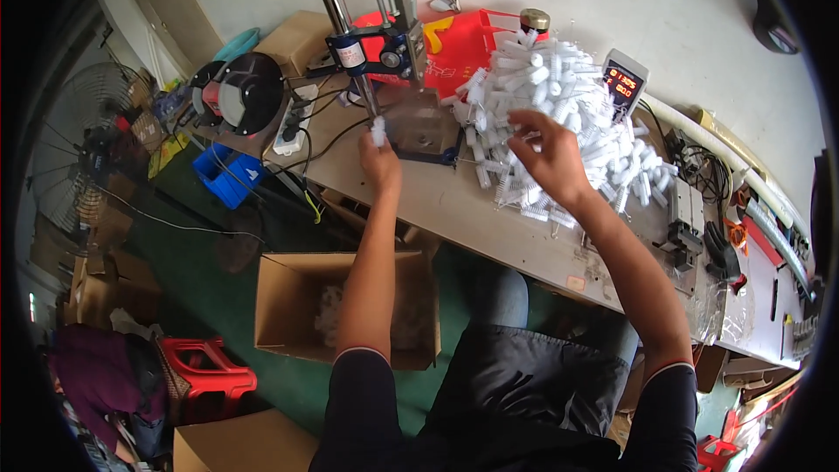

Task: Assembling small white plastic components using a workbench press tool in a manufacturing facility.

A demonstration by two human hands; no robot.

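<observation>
My left hand point(382, 166) is closed around a small white bristly piece point(378, 131), like a little tube brush, held upright beside the bench press. The hand covers its lower part. The lever press point(384, 57), with chrome posts and a dark blue frame, stands on its base plate just right of that hand. My right hand point(552, 157) hovers over the left side of a big heap of white brushes point(559, 92), thumb and forefinger apart. I see nothing between those fingers.
Below my left forearm an open cardboard box point(293, 297) holds some white pieces. Behind the heap stands a grey display box point(625, 79) with red digits. A power strip point(295, 121) with cables, a blue bin point(229, 177) and a metal clamp block point(684, 218) flank the workbench point(516, 240).
</observation>
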